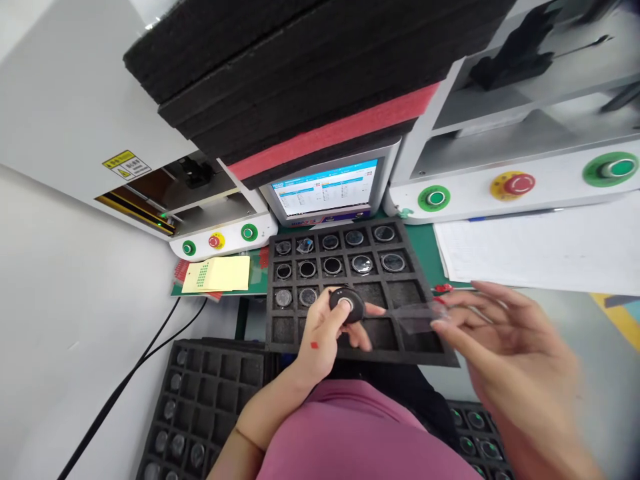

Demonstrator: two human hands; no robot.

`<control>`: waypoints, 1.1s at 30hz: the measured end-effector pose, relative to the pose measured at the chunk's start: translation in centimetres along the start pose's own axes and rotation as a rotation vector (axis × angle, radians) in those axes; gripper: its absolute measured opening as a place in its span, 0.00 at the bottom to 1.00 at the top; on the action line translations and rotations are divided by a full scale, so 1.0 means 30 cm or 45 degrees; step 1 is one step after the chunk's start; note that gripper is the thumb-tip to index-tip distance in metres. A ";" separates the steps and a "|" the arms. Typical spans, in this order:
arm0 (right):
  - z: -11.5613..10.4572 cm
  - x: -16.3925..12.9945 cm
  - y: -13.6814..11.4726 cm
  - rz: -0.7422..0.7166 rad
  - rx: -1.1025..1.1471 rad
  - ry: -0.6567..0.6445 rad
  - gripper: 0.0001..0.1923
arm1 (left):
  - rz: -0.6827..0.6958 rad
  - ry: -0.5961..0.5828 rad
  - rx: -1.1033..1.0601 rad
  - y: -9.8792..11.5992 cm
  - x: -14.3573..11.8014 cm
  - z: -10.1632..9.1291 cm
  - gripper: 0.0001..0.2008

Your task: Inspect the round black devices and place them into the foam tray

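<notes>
My left hand (325,333) grips a small round black part (347,305) with a pale centre, held just above a black foam tray (285,330). My right hand (500,347) is blurred and pinches a thin clear film strip (415,317) that stretches from the round part toward the right. The foam tray has square pockets; its upper rows hold several round black parts (332,265), and the lower pockets near my hands are bare.
A small monitor (327,190) stands behind the tray under stacked black and red foam sheets (300,87). White machines with green and red buttons (513,185) flank it. Paper sheets (540,247) lie right, a yellow pad (220,275) left. More foam trays (200,400) lie below.
</notes>
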State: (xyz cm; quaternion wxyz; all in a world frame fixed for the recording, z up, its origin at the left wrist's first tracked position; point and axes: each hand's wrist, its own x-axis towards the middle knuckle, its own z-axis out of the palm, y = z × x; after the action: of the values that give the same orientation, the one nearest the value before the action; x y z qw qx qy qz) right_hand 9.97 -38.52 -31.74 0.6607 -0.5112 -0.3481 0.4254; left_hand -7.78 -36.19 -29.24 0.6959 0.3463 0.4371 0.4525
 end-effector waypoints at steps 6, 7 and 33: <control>0.129 -0.050 -0.045 0.068 0.238 -0.241 0.29 | 0.030 0.002 0.060 -0.011 -0.015 -0.002 0.24; 0.139 -0.052 -0.040 0.073 0.248 -0.247 0.29 | 0.035 -0.006 0.064 -0.012 -0.020 -0.002 0.25; 0.066 -0.003 0.094 -0.143 -0.140 0.354 0.21 | 0.492 0.323 1.015 -0.010 0.039 -0.120 0.08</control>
State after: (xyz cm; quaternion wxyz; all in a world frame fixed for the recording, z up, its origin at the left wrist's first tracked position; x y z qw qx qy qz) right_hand 7.57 -37.54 -34.01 0.6963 -0.5804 -0.3041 0.2931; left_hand -10.75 -34.88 -31.22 0.3523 0.6039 0.5863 0.4093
